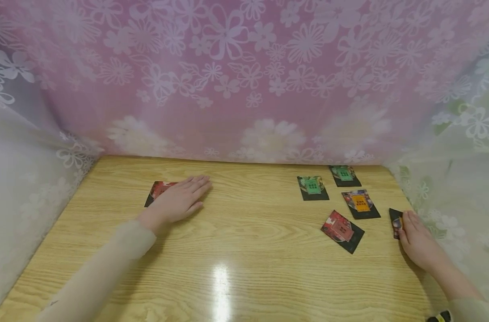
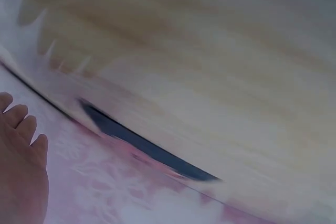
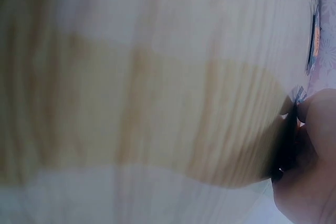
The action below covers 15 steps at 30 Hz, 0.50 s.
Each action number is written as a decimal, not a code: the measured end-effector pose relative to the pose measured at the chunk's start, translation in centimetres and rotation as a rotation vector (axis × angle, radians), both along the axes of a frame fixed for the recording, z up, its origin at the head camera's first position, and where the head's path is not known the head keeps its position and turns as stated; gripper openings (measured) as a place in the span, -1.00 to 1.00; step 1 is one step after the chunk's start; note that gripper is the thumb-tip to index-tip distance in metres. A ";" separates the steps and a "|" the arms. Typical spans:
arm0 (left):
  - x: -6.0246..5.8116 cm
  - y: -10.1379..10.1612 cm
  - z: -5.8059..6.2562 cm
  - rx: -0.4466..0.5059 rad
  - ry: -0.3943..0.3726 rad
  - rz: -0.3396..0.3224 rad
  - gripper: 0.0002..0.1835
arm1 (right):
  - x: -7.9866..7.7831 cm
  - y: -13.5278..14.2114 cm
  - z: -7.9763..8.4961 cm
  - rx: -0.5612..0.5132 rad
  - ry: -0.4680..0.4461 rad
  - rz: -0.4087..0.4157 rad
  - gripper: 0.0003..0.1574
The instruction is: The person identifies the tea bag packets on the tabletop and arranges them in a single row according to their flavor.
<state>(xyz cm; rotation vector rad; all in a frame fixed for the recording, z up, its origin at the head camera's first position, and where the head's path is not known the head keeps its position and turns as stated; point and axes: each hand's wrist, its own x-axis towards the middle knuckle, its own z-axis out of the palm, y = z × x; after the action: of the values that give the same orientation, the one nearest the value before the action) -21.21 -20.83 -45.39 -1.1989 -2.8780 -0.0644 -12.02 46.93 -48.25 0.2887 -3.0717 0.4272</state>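
My left hand [image 1: 176,203] is stretched out at the left of the table, fingers straight. It partly covers a black packet with a red label [image 1: 156,191] in the head view; in the left wrist view that packet [image 2: 149,148] lies apart from the fingers. At the right edge, my right hand [image 1: 421,241] pinches a small black packet [image 1: 396,223] between thumb and fingers. The right wrist view shows this packet [image 3: 285,145] edge-on and dark in the grip. Nearest to it lies a black packet with an orange label [image 1: 361,204].
Left of the orange-labelled packet lies a tilted red-labelled packet [image 1: 343,231]. Two green-labelled packets, one nearer [image 1: 313,188] and one at the back edge [image 1: 345,175], lie behind. Flowered curtains [image 1: 248,80] enclose the wooden table [image 1: 248,223]. A black-and-yellow object [image 1: 440,317] shows at bottom right.
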 end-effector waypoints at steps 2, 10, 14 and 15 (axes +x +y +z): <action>-0.5 1.2 0.0 -0.015 0.014 -0.012 -0.32 | 0.0 0.0 0.0 0.002 -0.001 0.000 -0.28; -1.6 6.9 0.9 -0.071 -0.042 -0.045 -0.31 | 0.0 -0.2 0.3 0.000 -0.015 -0.009 -0.28; -2.2 9.9 1.0 -0.094 -0.048 -0.063 -0.30 | 0.1 -0.3 0.4 0.005 -0.020 -0.012 -0.28; -2.3 10.6 1.0 -0.094 -0.048 -0.069 -0.30 | 0.1 -0.3 0.4 0.005 -0.021 -0.013 -0.27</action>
<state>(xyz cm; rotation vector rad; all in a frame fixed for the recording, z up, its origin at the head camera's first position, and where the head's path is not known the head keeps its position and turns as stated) -23.52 -10.24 -44.36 -1.3298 -2.9107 0.0425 -11.96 46.66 -47.85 0.2655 -3.0943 0.4242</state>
